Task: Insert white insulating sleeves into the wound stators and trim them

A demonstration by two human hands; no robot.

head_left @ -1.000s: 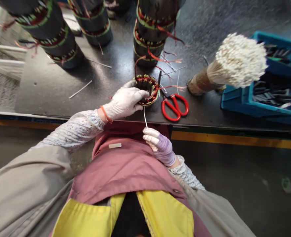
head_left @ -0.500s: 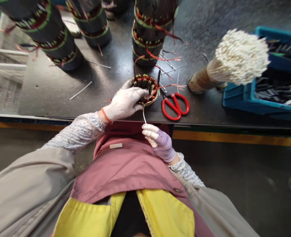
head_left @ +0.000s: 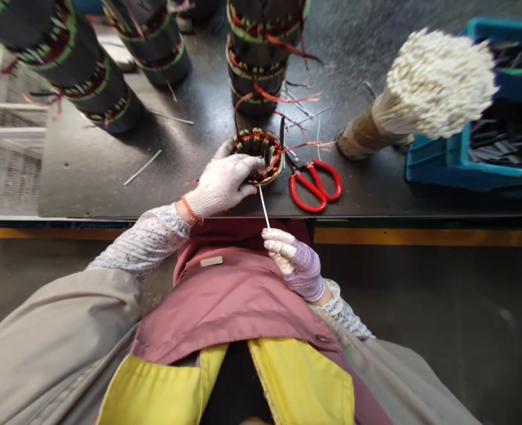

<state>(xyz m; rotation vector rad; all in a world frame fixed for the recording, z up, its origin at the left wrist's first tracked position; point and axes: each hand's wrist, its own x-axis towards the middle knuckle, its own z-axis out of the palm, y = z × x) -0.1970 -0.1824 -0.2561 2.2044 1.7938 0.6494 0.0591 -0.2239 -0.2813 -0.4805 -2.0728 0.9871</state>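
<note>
A motor stator (head_left: 275,171), a ring with reddish copper windings and yellow-green insulation round its rim, stands near the table's front edge. My left hand (head_left: 227,180), in a white glove, is closed on its left side, fingers reaching over the rim into the bore. From the stator's front a thin white cord (head_left: 265,208) runs straight down to my right hand (head_left: 294,260). That hand, in a white and purple glove, pinches the cord below the table edge. Loose copper leads (head_left: 307,146) stick out to the right of the stator. Red-handled scissors (head_left: 316,186) lie right beside it.
Tall stacks of stators (head_left: 261,77) stand behind, with more stacks (head_left: 97,77) at the left. A thick bundle of white cords (head_left: 440,82) stands at the right, next to blue bins (head_left: 437,171) of dark pieces. White baskets (head_left: 10,171) sit at the far left. Cut cord pieces (head_left: 142,167) lie about.
My right hand has moved slightly down and right, and the cord, curved before, is now straight. My left hand stays on the stator. The whole view has shifted a little.
</note>
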